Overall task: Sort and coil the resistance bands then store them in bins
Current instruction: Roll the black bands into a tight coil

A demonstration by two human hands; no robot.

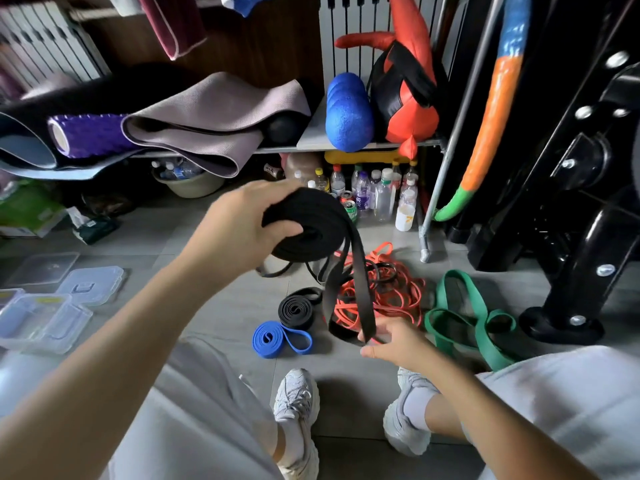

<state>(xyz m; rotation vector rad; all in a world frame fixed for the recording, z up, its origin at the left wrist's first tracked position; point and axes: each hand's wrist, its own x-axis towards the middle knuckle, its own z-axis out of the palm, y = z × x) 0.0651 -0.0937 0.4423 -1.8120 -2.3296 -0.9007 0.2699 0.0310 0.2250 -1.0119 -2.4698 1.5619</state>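
Left hand grips the coiled black band above the orange pile; right hand pinches its loose tail beside that pile. Best keep the tail taut and flat while winding.

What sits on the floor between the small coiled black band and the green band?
A tangled heap of thin orange rubber bands, partly behind the hanging black strap, in the head view.
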